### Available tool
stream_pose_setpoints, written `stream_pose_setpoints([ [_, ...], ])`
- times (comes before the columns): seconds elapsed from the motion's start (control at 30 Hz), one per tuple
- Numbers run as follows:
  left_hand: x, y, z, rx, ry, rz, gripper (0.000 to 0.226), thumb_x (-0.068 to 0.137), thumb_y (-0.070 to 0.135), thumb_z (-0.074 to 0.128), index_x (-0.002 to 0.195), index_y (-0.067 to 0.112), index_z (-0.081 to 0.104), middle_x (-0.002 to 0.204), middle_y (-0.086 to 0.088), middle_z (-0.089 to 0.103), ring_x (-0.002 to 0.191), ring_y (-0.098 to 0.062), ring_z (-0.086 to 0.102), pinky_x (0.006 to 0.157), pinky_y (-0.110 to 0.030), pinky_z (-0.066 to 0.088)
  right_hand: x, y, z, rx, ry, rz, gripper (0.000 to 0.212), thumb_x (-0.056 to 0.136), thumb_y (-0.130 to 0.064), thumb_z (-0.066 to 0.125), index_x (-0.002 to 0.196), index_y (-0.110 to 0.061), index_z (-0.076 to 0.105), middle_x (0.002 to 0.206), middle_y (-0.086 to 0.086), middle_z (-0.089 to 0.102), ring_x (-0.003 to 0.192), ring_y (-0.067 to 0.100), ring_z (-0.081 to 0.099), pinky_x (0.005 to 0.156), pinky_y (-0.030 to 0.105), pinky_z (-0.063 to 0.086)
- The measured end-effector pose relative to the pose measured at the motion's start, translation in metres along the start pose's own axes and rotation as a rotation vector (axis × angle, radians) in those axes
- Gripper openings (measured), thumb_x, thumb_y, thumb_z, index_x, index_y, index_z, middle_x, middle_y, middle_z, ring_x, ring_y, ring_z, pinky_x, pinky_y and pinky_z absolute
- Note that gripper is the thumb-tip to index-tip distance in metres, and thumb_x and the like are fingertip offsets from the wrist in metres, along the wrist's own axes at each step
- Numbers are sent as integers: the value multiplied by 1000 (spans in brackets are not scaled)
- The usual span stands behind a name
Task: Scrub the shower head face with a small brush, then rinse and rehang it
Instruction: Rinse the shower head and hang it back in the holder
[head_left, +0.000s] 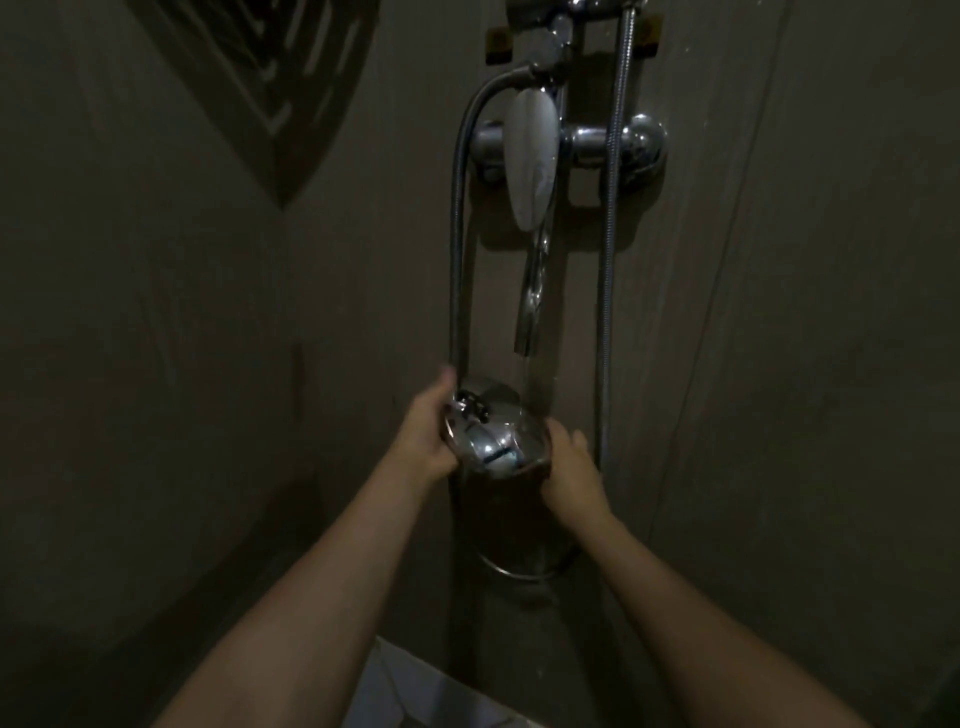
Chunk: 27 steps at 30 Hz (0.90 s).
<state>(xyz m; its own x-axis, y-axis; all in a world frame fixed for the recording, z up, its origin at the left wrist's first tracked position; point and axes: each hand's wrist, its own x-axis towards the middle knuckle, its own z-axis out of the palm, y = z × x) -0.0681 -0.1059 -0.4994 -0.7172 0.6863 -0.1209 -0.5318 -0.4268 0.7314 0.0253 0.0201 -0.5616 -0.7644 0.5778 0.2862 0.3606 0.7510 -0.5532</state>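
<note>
Water (524, 379) falls from the spout (531, 306) onto the shower head (485, 434), which my left hand (426, 431) grips below the spout; my right hand (571, 475) cups its other edge, fingers curled.

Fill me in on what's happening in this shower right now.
A person holds the chrome shower head in both hands under the tap spout, from which a thin stream of water falls onto it. The left hand grips its left side, near where the hose joins; the right hand cups its right edge. It looks like the rinse step. No brush is visible, and the head is not yet rehung.
</note>
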Motion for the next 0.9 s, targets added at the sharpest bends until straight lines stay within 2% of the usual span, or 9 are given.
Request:
stream_pose_setpoints([
  [0.1,4,-2,3,279,45,113,11,92,8,52,88,5,62,84,-13,65,74,-22,64,72,-33,54,6,6,-6,39,-50,-4,36,78,-26,52,103,0,59,107,21,59,99,35,58,74,23,40],
  [0.2,6,-1,2,528,201,306,17,90,15,59,94,1,68,75,-9,65,68,-19,63,62,-25,51,7,1,-18,17,-176,-26,28,74,-14,65,100,-5,63,103,15,67,98,31,63,73,25,44],
  [0.3,12,-7,-5,1072,466,563,33,96,29,46,98,2,66,94,-17,66,91,-29,61,70,-32,44,7,-8,-22,-132,-101,-80,23,78,-25,62,97,-11,61,99,12,68,94,31,64,75,30,48],
  [0.37,15,-17,-6,1401,594,638,43,98,31,35,123,2,53,127,-19,55,118,-32,50,94,-39,40,6,-18,-20,-212,-14,-110,23,82,-31,58,97,-14,60,96,9,69,92,29,64,77,33,50],
  [0.47,12,-34,3,1820,455,789,55,96,39,32,145,16,30,156,-9,22,145,-28,15,117,-48,12,6,-30,-15,-263,77,-142,19,87,-29,53,98,-15,60,95,7,69,89,27,66,74,31,49],
  [0.53,13,-41,8,2030,193,954,50,95,40,32,142,23,37,157,-3,21,147,-25,9,117,-49,3,5,-33,-13,-282,110,-143,17,91,-28,49,98,-16,59,94,6,70,85,23,67,74,34,52],
  [0.63,23,-34,2,2063,52,1042,47,94,40,33,138,27,44,155,1,29,147,-21,13,117,-48,4,2,-32,-13,-271,165,-170,20,91,-34,50,99,-18,59,91,3,70,80,20,66,74,34,53],
  [0.8,36,-23,2,1211,501,594,52,96,40,36,143,19,35,150,-6,35,139,-27,29,113,-47,24,-4,-30,-16,-348,171,-153,23,85,-23,54,106,-16,56,98,6,68,91,27,65,76,34,49],
  [0.9,33,-28,12,1318,588,594,56,96,39,36,144,11,31,151,-12,33,140,-29,27,113,-44,23,-7,-28,-15,-324,196,-103,21,84,-20,53,105,-15,55,98,7,69,91,28,66,77,35,49],
])
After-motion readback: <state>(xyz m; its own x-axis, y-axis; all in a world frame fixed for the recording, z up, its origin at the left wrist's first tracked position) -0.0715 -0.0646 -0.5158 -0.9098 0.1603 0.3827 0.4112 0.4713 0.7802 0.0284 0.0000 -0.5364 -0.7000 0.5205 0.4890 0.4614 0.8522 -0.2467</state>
